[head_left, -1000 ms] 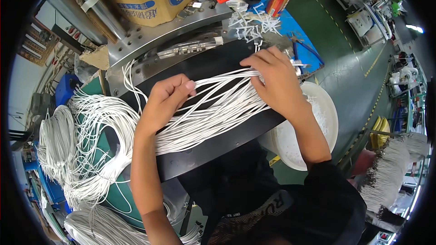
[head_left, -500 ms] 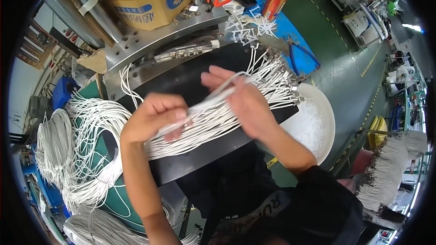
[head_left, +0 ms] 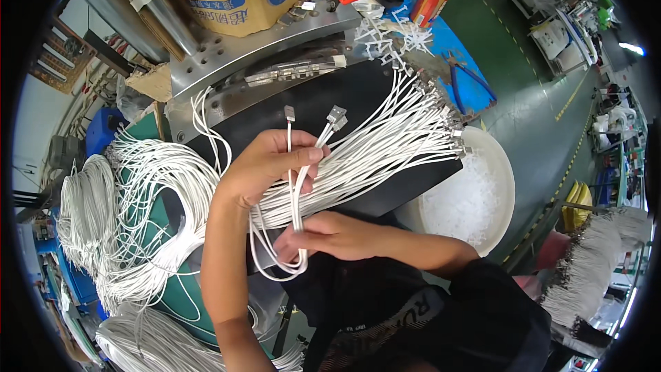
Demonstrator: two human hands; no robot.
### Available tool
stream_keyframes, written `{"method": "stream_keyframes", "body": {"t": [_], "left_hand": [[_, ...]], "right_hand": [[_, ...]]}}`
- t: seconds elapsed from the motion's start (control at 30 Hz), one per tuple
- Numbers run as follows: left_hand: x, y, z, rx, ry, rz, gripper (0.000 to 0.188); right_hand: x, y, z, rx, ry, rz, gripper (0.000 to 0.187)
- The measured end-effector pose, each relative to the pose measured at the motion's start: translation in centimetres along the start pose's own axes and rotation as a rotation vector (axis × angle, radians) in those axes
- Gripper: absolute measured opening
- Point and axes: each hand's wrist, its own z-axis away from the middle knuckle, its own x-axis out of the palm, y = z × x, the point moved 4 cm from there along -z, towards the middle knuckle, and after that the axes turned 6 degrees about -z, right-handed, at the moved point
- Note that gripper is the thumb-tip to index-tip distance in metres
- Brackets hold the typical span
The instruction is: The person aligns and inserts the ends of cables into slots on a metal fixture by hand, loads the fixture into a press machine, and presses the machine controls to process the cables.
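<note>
Wide fisheye view from wearer's head, facing down, close above black plate (head_left: 358,89).

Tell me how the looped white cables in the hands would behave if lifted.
The looped white cables likely flex easily, judging by their rounded bend. They may splay: one grey connector stands apart from the clustered connectors.

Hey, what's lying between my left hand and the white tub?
In the head view, a bundle of white cables on the black board lies between your left hand and the white tub.
</note>
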Motion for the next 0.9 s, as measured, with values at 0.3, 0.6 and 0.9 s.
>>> {"method": "stream_keyframes", "body": {"t": [0.3, 0.6, 0.9], "left_hand": [[-0.1, -1.2, -0.6, -0.006, 0.099, 0.087, 0.018], [-3.0, -1.8, -2.1, 0.135, 0.443, 0.178, 0.020], [-2.2, -1.4, -2.2, 0.028, 0.393, 0.065, 0.018]], "right_hand": [[-10.2, -11.1, -2.9, -0.811, 0.552, 0.331, 0.033], [-15.6, -14.1, -7.5, -0.716, 0.638, 1.595, 0.034], [-14.9, -11.3, -4.9, -0.172, 0.529, 0.255, 0.029]]}}
